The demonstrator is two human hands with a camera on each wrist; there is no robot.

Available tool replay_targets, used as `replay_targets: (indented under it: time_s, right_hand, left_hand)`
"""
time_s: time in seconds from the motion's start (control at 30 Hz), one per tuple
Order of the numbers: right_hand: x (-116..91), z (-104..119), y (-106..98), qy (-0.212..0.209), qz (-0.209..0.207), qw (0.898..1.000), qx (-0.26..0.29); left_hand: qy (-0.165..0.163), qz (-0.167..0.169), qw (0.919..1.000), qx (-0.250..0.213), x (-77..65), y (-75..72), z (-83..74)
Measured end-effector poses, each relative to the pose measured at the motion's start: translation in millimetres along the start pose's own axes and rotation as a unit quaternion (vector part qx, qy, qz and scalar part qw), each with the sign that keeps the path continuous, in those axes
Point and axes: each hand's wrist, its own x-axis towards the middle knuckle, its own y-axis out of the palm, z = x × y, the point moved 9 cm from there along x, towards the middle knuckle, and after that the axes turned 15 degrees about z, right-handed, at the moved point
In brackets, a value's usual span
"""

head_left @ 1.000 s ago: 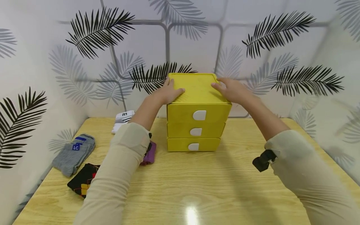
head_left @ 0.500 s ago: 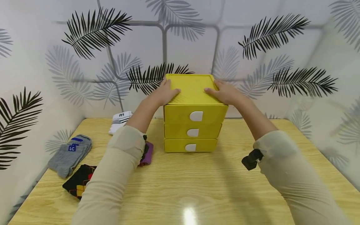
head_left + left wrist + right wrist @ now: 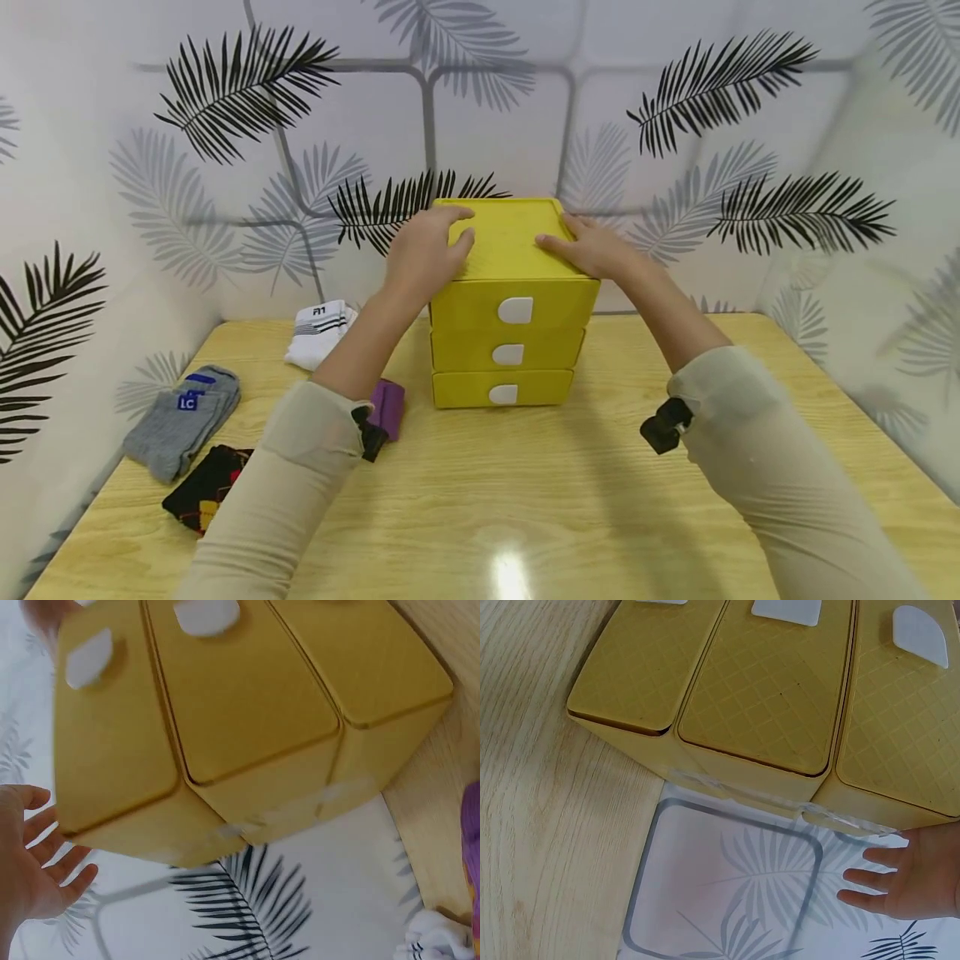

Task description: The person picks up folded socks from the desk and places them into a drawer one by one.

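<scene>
A yellow three-drawer box (image 3: 517, 304) with white rounded tabs stands on the table, all its drawers closed. My left hand (image 3: 423, 254) is at the box's upper left edge, its fingers loosely bent. In the left wrist view, the left hand's fingers (image 3: 54, 847) are spread beside the box and hold nothing. My right hand (image 3: 597, 248) rests on the upper right edge, thumb on top. Straight fingers (image 3: 874, 879) show beside the box's side in the right wrist view.
On the wooden table's (image 3: 495, 492) left side lie folded grey socks (image 3: 180, 425), black patterned socks (image 3: 206, 487), white striped socks (image 3: 318, 333) and a purple sock (image 3: 388, 408) partly behind my left sleeve. A leaf-patterned cloth (image 3: 495, 125) rises behind.
My left hand has loosened from the box's top left edge and risen slightly. The right hand stays on the right edge. The view has shifted slightly; the box stands the same.
</scene>
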Motion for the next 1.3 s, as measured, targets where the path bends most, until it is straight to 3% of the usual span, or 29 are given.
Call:
replay_targets:
  time_s: [0.07,0.13,0.27,0.37,0.6,0.73,0.8,0.9,1.0,1.03,1.1,1.2,1.23,1.27,1.3]
  right_hand:
    - [0.6,-0.3,1.3,0.003,0.000,1.000,0.006]
    - [0.3,-0.4,2.0,0.004,-0.003,1.000,0.012]
    - [0.0,-1.1,2.2,0.004,-0.008,1.000,0.020]
    - [-0.9,-1.9,2.0,0.007,-0.009,1.000,0.019]
    - [-1.2,0.1,2.0,0.008,-0.009,1.000,0.017]
    - [-1.5,-2.6,2.9,0.014,-0.008,1.000,0.020]
    - [-2.1,-4.9,3.6,0.017,-0.005,1.000,0.021]
    - [-1.7,-5.9,4.6,0.018,-0.002,1.000,0.022]
    - [-2.1,-5.7,4.8,0.018,0.001,1.000,0.022]
    - [-2.1,-5.2,4.7,0.017,0.001,1.000,0.022]
    - [-2.1,-4.4,4.3,0.016,0.001,1.000,0.022]
    - [-1.6,-4.0,4.3,0.015,0.002,1.000,0.022]
    - [-1.1,-4.0,4.5,0.016,0.003,1.000,0.023]
    - [-0.9,-4.0,4.8,0.016,0.004,1.000,0.024]
    - [-0.5,-3.8,5.2,0.016,0.004,1.000,0.025]
  left_hand:
    - [0.033,-0.025,0.9982,-0.044,-13.2,-2.9,-10.2]
    - [0.073,-0.051,0.9908,-0.102,-25.8,-5.2,-19.9]
    - [0.167,-0.091,0.9594,-0.208,-51.7,-5.0,-38.9]
    - [0.194,-0.073,0.9363,-0.283,-67.7,5.4,-47.7]
    - [0.131,0.021,0.8892,-0.438,-83.7,53.0,-40.6]
    - [0.057,0.095,0.8536,-0.509,-84.4,93.1,-28.5]
    - [0.010,0.150,0.8296,-0.538,-85.6,116.6,-23.1]
    - [-0.043,0.237,0.7828,-0.574,-89.5,147.9,-16.6]
    - [-0.066,0.295,0.7167,-0.629,-92.3,170.7,-14.3]
    - [-0.072,0.306,0.6892,-0.653,-92.6,177.1,-13.7]
    - [-0.092,0.313,0.6242,-0.710,-92.8,187.6,-12.6]
    - [-0.127,0.294,0.5279,-0.787,-91.7,198.8,-10.9]
    - [-0.139,0.283,0.5006,-0.806,-91.1,201.5,-10.0]
    - [-0.150,0.270,0.4802,-0.821,-90.5,203.4,-9.1]
    - [-0.160,0.260,0.4653,-0.831,-90.0,205.3,-7.9]
